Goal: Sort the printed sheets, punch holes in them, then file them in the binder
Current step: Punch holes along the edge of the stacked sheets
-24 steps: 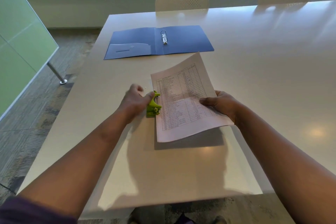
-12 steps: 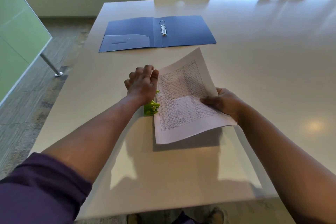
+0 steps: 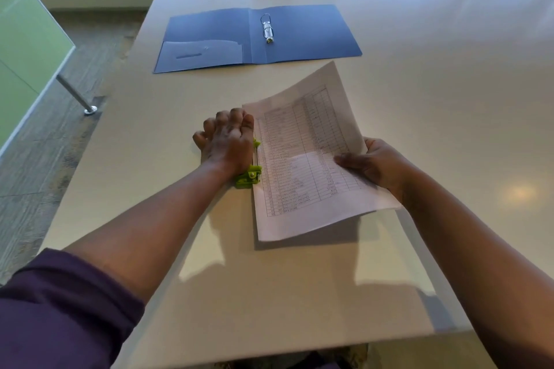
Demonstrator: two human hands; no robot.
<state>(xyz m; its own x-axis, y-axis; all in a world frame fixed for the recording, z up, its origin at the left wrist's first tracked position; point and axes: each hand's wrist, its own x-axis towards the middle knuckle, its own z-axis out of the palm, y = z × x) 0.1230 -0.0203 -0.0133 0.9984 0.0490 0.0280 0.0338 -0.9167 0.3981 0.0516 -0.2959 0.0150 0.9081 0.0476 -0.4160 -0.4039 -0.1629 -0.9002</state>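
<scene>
The left hand [image 3: 227,141], fingers curled, presses down on a green hole punch [image 3: 249,177]. Just to its right, thin, floppy printed sheets [image 3: 302,159] sag; the right hand [image 3: 371,163] pinches their far edge. They are best held by the edges.

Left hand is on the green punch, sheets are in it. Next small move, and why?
Probably lift the left hand off the green hole punch and slide the printed sheets out to the right. The hand bears down on the punch with the sheets' left edge in its slot, the right hand grips their right edge, and the blue binder lies open beyond.
</scene>
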